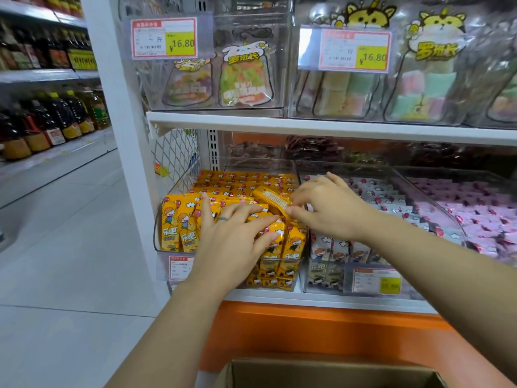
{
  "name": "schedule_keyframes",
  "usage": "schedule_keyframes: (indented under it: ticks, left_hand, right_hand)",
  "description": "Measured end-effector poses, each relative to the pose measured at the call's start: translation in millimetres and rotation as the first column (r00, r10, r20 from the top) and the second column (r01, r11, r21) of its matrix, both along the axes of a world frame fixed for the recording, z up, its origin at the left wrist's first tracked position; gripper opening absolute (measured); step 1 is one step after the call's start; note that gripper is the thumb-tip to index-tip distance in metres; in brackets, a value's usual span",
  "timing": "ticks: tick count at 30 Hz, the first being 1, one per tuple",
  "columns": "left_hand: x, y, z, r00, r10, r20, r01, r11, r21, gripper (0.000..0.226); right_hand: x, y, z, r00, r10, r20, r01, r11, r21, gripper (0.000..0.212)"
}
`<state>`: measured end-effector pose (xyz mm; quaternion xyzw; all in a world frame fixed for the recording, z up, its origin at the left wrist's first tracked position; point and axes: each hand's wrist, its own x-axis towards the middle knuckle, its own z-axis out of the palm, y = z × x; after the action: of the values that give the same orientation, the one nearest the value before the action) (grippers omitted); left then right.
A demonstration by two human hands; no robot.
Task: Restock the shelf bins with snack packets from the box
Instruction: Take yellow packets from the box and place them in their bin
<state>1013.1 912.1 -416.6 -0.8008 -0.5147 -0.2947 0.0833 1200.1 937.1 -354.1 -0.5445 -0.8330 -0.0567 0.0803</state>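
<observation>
Yellow packet [270,200] pinched between thumb and fingertips of right hand [330,211], tilted, raised just above the filled left bin [174,191], its lower end beside the fingertips of left hand [237,236]. Left hand released, fingers straight and spread, pressing flat on the upright front packets [179,219] of the same bin. Bin packed up to its clear front wall; open room only above, under the upper shelf [307,125]. Bin of white packets [377,197] just beside on the right, pink packets [464,214] beyond. Box [330,372] at bottom edge, below both forearms, top open, contents hidden
</observation>
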Motion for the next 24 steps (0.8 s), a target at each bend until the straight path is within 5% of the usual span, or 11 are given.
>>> schedule_keyframes:
  ticks: [8,14,18,21,24]
  left_hand:
    - [-14,2,3,0.998,0.007,0.055,-0.007,1.0,-0.007,0.055]
    - [-18,0,6,0.998,0.018,0.061,-0.017,1.0,-0.014,0.052]
    - [-21,-1,5,0.995,0.025,0.097,-0.023,0.999,-0.024,0.042]
    - [-26,3,6,0.99,0.039,0.135,-0.038,0.999,-0.011,0.034]
    - [-30,5,7,0.985,0.057,0.161,-0.057,0.998,-0.008,0.03]
  right_hand:
    - [-17,32,-7,0.99,-0.135,-0.039,0.12,0.956,-0.268,0.028]
    - [-18,33,-7,0.989,-0.14,0.048,0.148,0.964,-0.223,0.057]
    - [-23,35,-11,0.987,-0.129,0.1,0.141,0.982,-0.125,0.056]
    - [-14,35,-11,0.971,-0.14,-0.194,0.135,0.99,-0.04,0.037]
    - [-6,25,-4,0.769,-0.11,-0.63,0.12,0.992,-0.027,0.026]
